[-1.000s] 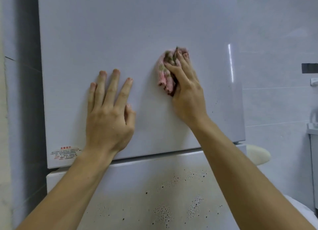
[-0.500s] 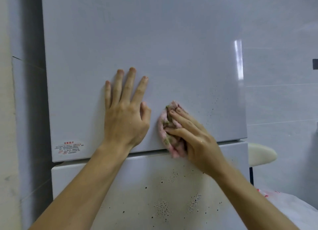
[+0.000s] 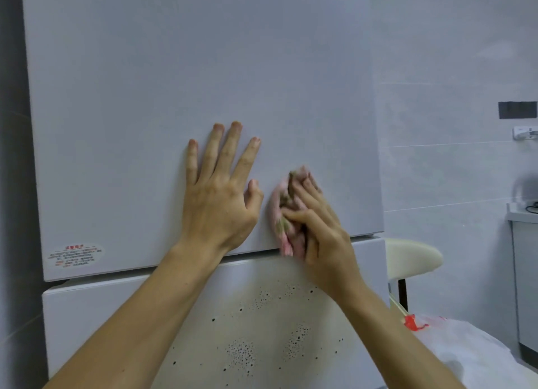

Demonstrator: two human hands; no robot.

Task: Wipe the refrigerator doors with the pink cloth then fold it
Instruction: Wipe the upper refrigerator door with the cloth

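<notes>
R hand (image 3: 323,231) has the cloth (image 3: 278,214) wadded in its grip, fingers curled over the top and thumb across the front, w/ the wad pressed to the upper door (image 3: 174,68). Hand & cloth are blurred, so the exact finger lie is hard to read. The wad's long axis runs approx. up-down. Its low end hangs just past the upper door's bottom edge, over the gap. Can't tell if it touches the top lip of the lower door (image 3: 116,316).

L hand (image 3: 218,199) lies flat on the upper door, fingers spread & straight, holding nothing. Its thumb sits just beside the cloth's left side, apart from it.

Key relation: the cloth is at the bottom, right-of-centre part of the upper door, w/ the lower door directly beneath. Dark specks (image 3: 241,353) cluster on the lower door, below & slightly left of the wad, beside the R forearm. So the next wiping prob. goes down across the gap, and the R hand is the one placed for it. The L hand is braced higher up and would need to drop lower to prop there.

Upper door looks clean where visible. Lower door not yet wiped, folding not begun, so approx. mid-task, I'd judge.
</notes>
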